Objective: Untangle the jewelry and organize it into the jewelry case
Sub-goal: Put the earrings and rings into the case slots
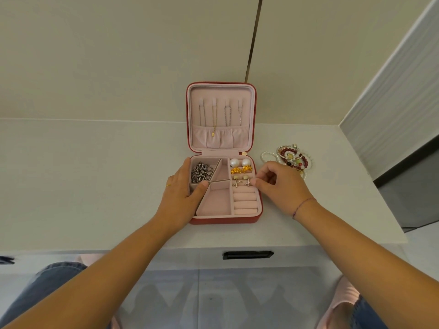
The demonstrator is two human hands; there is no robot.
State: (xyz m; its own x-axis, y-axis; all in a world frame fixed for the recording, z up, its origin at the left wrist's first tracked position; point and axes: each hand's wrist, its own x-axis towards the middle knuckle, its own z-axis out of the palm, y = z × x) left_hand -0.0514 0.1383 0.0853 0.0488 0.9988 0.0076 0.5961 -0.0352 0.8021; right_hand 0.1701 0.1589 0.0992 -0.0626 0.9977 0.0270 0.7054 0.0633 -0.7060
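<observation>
1 bracelet heap (293, 159) beside case (222, 220), right hand (281, 186) pinching earring (247, 183).

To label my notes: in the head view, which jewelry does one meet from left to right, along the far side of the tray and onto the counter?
Dark metal chain → pair of pearl earrings → tangled pile of bracelets. The right hand, pinching a cross earring, overlaps the pile, so it is omitted.

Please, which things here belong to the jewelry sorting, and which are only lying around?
Belong to the job: jewelry case; tangled bracelet pile on the counter; necklaces hung in the lid; silver chain, pearl earrings, gold earrings in compartments; cross earring pinched by the right hand; left hand resting on the case.
Only lying about: drawer handle; pink slipper on the floor.
</observation>
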